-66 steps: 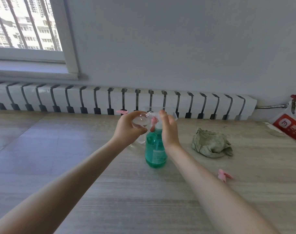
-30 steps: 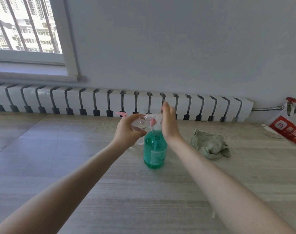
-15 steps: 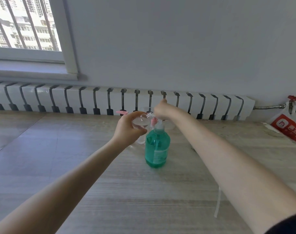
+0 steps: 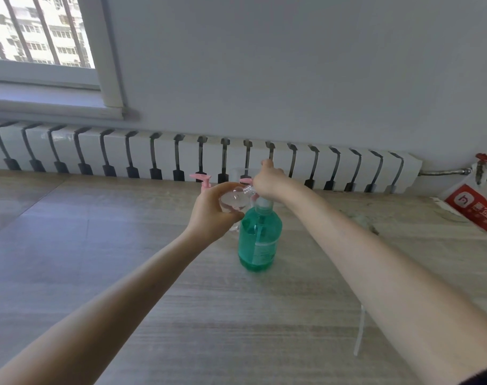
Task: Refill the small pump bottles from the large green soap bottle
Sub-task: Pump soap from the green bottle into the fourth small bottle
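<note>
The large green soap bottle [image 4: 259, 243] stands upright in the middle of the wooden table [image 4: 125, 245]. My right hand [image 4: 267, 181] lies over its white pump head, fingers curled down on it. My left hand [image 4: 213, 211] grips a small clear bottle [image 4: 236, 201], tilted, with its open neck at the green bottle's nozzle. Just behind my left hand rises a pink pump head [image 4: 202, 179] of another small bottle. A second pink pump [image 4: 246, 181] peeks out beside my right hand; the bottles under both are hidden.
A white radiator [image 4: 153, 157] runs along the wall behind the table. A greenish cloth [image 4: 368, 221] shows just past my right forearm. A red and white bag [image 4: 471, 205] lies at the far right. A clear tube [image 4: 358, 330] lies on the table under my right arm.
My right hand has turned from standing upright beside the pump to lying over its top, and my forearm now covers most of the cloth. My left hand keeps the small bottle in place.
</note>
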A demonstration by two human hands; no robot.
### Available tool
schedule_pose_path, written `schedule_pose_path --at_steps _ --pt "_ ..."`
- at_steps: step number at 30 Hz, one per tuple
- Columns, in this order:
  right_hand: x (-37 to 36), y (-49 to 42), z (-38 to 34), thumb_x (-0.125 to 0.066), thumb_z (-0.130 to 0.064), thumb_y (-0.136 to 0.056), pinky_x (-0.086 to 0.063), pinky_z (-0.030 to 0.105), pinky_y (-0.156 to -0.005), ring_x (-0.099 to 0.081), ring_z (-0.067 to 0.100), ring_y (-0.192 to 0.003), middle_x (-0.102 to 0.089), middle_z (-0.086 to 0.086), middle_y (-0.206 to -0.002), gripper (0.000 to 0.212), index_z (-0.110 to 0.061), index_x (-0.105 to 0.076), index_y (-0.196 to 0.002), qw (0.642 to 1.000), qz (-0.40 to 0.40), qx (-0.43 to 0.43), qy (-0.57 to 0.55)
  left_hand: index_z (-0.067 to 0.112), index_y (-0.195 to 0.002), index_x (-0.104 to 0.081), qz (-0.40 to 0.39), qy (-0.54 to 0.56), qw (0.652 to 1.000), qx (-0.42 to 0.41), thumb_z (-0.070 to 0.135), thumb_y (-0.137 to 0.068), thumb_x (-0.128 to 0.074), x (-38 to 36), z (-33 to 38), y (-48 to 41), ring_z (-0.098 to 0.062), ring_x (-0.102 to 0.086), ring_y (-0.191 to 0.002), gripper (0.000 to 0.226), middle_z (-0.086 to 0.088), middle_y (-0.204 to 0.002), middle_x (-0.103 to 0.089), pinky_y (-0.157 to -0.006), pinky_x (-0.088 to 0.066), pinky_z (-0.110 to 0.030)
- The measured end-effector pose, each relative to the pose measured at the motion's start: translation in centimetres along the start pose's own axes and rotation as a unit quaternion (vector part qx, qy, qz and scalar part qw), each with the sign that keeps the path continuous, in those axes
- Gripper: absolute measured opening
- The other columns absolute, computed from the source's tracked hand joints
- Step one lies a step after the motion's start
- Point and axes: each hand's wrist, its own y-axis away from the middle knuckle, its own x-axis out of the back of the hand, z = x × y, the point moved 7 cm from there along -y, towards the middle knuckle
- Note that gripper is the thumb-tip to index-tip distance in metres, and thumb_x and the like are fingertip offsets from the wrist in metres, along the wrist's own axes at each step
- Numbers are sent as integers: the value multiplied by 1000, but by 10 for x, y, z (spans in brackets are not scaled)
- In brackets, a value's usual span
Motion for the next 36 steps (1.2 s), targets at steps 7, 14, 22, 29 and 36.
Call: schedule_pose_path --at_steps 7,14,22,29,36 --pt "4 4 -2 -46 -22 -96 -37 43 -105 -35 34 -130 -19 18 -150 66 -15 -8 -150 1000 15 -6 5 18 -119 -62 -6 7 1000 4 -1 -74 -74 1 8 3 0 -56 -89 50 11 -112 -60 -106 -40 -44" --pt "20 8 -5 -34 -12 -98 -33 37 -100 -29 34 -134 -13 18 -152 60 -9 -3 -149 1000 19 5 6 17 -120 -61 -9 33 999 9 -3 -73 -73 4 18 5 13 -57 -73 53 -1 -122 -63 -92 -49 -28" --pt "17 8 -3 -37 -9 -97 -33 38 -102 -28 35 -135 -10 17 -153 62 -11 -2 -149 1000 16 0 -17 17 -120 -61 -9 22 1000 7 -4 -73 -74 5 17 2 6 -58 -78 53 -3 -123 -62 -83 -47 -22" --pt "11 3 1 -38 -13 -98 -33 40 -102 -29 36 -134 -11 16 -152 62 -14 -3 -149 1000 6 2 -30 17 -117 -63 -3 0 1000 2 -3 -71 -74 4 14 0 -12 -60 -101 51 -1 -119 -64 -99 -48 -40" --pt "5 3 2 -42 -20 -97 -28 44 -109 -25 35 -137 -10 16 -153 66 -16 -4 -151 999 10 1 -38 18 -117 -64 1 -17 1000 -3 0 -72 -74 2 8 0 -9 -58 -99 50 8 -108 -62 -107 -37 -51"
